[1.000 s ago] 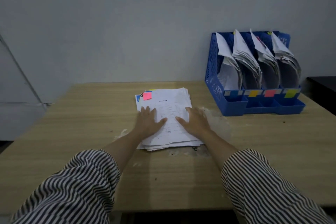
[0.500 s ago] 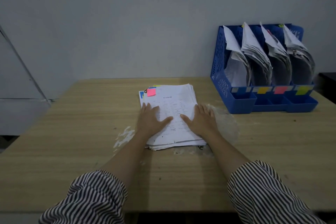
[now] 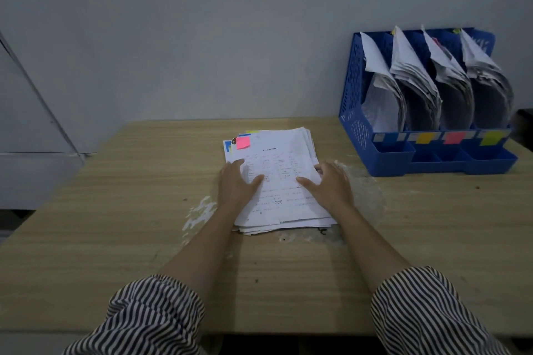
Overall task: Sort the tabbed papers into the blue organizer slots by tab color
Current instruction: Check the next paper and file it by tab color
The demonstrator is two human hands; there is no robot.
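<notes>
Person seen from a head-worn camera: two forearms bare from sleeve hem to fingertips. Left hand (image 3: 235,181) and right hand (image 3: 328,183) wear no gloves, rings or watch that can be seen. Left sleeve (image 3: 144,317) and right sleeve (image 3: 429,314): loose fabric in narrow dark and white stripes, pushed up and bunched near the elbows, the stripes bending with the folds

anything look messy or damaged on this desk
Yes. The table surface is worn: pale patches where the finish has peeled, left of the paper stack and to its right near the right hand. The stack's near edge is uneven and slightly torn. Papers in the blue organizer curl and slump forward.
</notes>
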